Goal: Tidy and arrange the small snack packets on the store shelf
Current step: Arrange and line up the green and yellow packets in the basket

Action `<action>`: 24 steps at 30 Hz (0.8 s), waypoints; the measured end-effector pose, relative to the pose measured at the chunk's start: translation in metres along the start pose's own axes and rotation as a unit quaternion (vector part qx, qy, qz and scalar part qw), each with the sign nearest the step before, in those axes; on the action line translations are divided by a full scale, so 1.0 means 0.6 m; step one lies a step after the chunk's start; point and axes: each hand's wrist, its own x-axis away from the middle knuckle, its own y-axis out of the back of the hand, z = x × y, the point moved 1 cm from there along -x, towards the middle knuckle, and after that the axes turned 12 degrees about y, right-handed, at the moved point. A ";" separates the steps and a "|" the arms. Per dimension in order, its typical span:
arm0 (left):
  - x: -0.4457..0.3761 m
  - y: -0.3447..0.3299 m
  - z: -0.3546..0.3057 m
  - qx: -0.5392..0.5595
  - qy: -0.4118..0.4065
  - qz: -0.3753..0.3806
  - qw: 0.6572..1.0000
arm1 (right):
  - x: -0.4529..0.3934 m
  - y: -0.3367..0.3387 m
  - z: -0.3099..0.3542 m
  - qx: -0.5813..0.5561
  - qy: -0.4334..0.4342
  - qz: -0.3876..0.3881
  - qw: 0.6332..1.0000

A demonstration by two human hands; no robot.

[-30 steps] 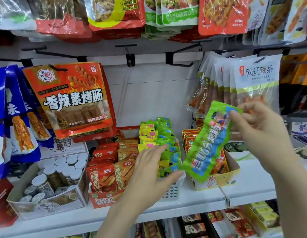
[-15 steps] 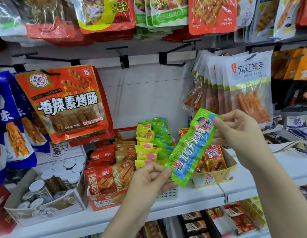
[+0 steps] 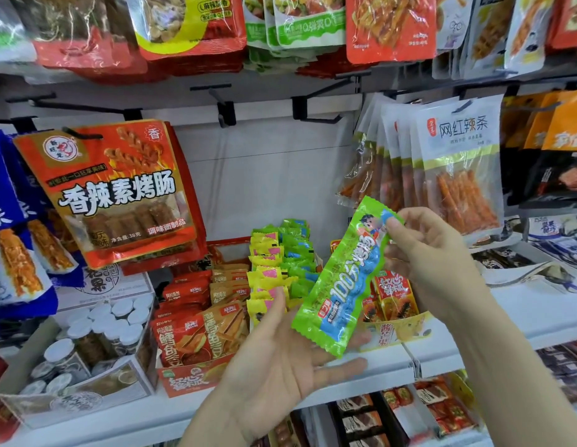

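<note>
progress: mid-task, judging by the layout. One green sausage packet is off the shelf and in hand; not yet placed.
done: green/yellow packets stand in a fairly neat row in their tray, centre of shelf. The red-orange boxed packets to the left look roughly stacked.
left: the held packet needs a slot, likely the green row behind it. Can't tell whether the far end of that row has room.
packet location: in front of the shelf, tilted, top end up-right, bottom end down-left, above the left palm.
right hand: grip clamped on the packet's top edge, thumb and fingertips pinching.
left hand: palm up, fingers straight and apart, under the packet's lower end; touching or just below, unclear.
neighbours: yellow display box just right of the packet; jar box far left.
</note>
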 end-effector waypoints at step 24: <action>0.000 0.004 -0.001 -0.302 -0.292 -0.245 0.874 | 0.005 -0.004 -0.015 -0.009 -0.037 0.030 0.999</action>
